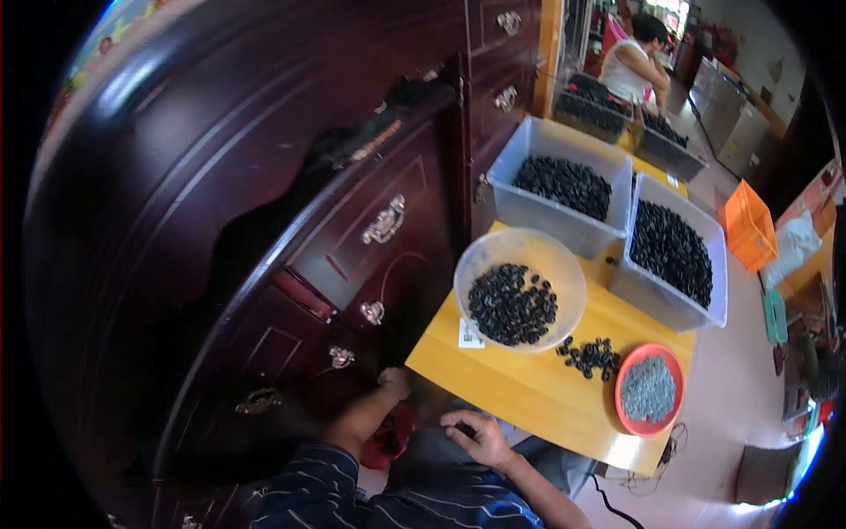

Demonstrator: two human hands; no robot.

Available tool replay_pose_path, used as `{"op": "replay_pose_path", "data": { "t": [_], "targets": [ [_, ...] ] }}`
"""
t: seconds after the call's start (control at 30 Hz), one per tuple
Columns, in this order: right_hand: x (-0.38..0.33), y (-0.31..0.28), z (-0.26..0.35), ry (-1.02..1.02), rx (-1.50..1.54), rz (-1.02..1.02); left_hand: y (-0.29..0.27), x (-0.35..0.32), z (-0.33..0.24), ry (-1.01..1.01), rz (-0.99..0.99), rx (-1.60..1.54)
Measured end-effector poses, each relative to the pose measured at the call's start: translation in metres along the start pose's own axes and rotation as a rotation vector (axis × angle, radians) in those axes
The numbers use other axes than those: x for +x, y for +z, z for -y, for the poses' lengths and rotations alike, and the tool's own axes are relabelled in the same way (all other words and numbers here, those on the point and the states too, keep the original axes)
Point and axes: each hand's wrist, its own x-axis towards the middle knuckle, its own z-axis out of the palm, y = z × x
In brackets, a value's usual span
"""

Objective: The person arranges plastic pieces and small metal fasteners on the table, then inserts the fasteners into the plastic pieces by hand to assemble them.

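My left hand [395,383] is beside the table's near left corner, by the dark cabinet, above a red container [386,448] with dark things in it. Its fingers look curled in, and what they hold, if anything, is hidden. Over my lap, just off the table's near edge, my right hand [480,438] has bent fingers with a dark patch between thumb and forefinger, too small to name. Nearest on the table are a round translucent bowl [568,264] of small black parts, a loose heap of black parts [592,357] and a red-orange dish [675,410] of small grey metal pieces.
Two translucent bins [564,231] [670,309] of black parts stand farther back on the yellow table [520,397]. Dark wooden cabinets [352,238] rise at the left. Beyond are more bins [674,159], a seated person [630,70] and an orange crate [749,229]. A black cable [612,504] trails at the lower right.
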Motion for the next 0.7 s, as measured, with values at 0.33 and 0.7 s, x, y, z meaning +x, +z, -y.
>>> {"op": "replay_pose_path", "data": {
  "t": [0.33,0.7],
  "targets": [
    [-0.006,0.012,-0.007,-0.027,0.05,0.013,-0.047,-0.061,0.022,-0.025,-0.062,-0.099],
    [-0.011,0.023,-0.022,-0.058,0.146,0.036,-0.304,-0.35,0.137,0.423,-0.172,-0.229]
  ]
}}
